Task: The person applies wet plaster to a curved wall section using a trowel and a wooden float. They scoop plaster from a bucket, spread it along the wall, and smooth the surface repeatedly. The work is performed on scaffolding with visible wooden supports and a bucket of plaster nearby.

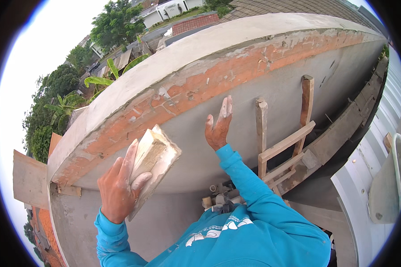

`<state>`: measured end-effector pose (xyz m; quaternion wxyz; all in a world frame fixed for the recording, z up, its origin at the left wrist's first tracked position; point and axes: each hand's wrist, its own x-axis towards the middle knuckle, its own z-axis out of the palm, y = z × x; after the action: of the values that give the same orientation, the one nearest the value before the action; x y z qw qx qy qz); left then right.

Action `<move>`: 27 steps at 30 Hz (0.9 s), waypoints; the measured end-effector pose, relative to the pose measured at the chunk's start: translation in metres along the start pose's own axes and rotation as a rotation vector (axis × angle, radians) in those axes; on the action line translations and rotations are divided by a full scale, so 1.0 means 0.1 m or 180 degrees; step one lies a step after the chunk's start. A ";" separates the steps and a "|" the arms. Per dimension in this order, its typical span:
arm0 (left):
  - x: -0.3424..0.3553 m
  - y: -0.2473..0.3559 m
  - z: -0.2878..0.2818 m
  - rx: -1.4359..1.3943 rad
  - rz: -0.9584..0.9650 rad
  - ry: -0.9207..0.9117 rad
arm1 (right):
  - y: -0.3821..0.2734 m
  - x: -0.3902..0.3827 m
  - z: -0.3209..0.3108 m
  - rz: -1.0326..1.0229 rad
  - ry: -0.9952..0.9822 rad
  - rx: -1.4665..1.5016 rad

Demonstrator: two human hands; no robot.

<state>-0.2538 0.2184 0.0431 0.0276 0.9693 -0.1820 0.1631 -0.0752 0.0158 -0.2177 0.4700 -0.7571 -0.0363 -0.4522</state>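
Note:
My left hand (119,184), dusted with pale residue, grips a plastering float (165,165) with a wooden block handle and a flat board. The float is tilted, held in front of a curved wall, and whitish material coats part of it. My right hand (218,127) is raised beside the wall's grey plastered face (185,144), fingers stretched upward and nothing in it; whether it touches the plaster I cannot tell. Above both hands runs a rough orange strip (196,86) with patches of mortar, below the wall's smooth pale top (236,33).
A wooden frame of posts and crosspieces (286,141) leans by the wall on the right. Pipe fittings (220,196) sit low near my body. Corrugated metal sheeting (363,182) lies at far right. A board (29,178) juts out at left; trees (116,22) stand beyond the wall.

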 end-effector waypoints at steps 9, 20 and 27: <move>-1.23 -0.74 1.90 -0.1873 -0.1682 -0.0724 | 0.14 -0.37 -1.59 0.1502 -0.1695 -0.0861; -0.55 -0.10 2.40 -0.2682 -0.0604 -0.1192 | -1.45 0.09 -3.66 0.1049 -0.0291 -0.1699; -0.32 0.20 2.49 -0.3100 0.0055 -0.0405 | -2.21 0.15 -4.60 0.0740 0.1415 -0.2583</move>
<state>-0.2127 0.1826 -0.2033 0.4651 0.8503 -0.2465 -0.0003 -0.4722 -0.2098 0.0120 0.1802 -0.7635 0.3297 -0.5253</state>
